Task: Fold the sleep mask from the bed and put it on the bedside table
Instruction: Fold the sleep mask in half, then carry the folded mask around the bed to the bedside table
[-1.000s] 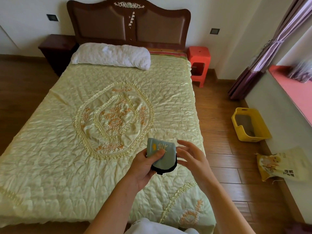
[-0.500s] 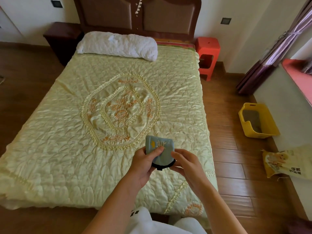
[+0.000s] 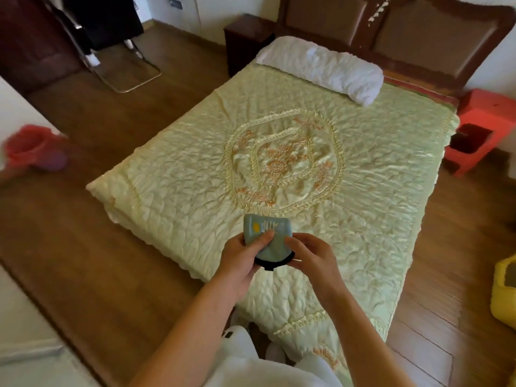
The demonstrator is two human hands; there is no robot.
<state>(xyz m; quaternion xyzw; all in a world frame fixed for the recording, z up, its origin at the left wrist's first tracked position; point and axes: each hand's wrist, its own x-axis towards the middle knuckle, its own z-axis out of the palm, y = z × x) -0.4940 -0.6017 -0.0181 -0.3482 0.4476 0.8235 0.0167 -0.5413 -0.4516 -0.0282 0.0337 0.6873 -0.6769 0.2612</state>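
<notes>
The sleep mask [image 3: 266,233] is grey-green with a yellow print and a black edge, and it is folded in half. I hold it in the air above the foot of the bed [image 3: 279,169]. My left hand [image 3: 243,258] grips its left side with the thumb on top. My right hand [image 3: 310,255] pinches its right lower edge. A dark wooden bedside table [image 3: 245,37] stands far off at the left of the headboard, beyond the white pillow [image 3: 321,65].
A red plastic stool [image 3: 485,129] stands at the right of the bed head. A yellow basket [image 3: 505,291] sits on the floor at the right edge. A red bucket [image 3: 28,146] is at the left. A dark rack [image 3: 106,43] stands at the back left. Wooden floor surrounds the bed.
The view has swung to the left, so the bed now lies to the right. My right hand has closed onto the mask, which stays folded in both hands.
</notes>
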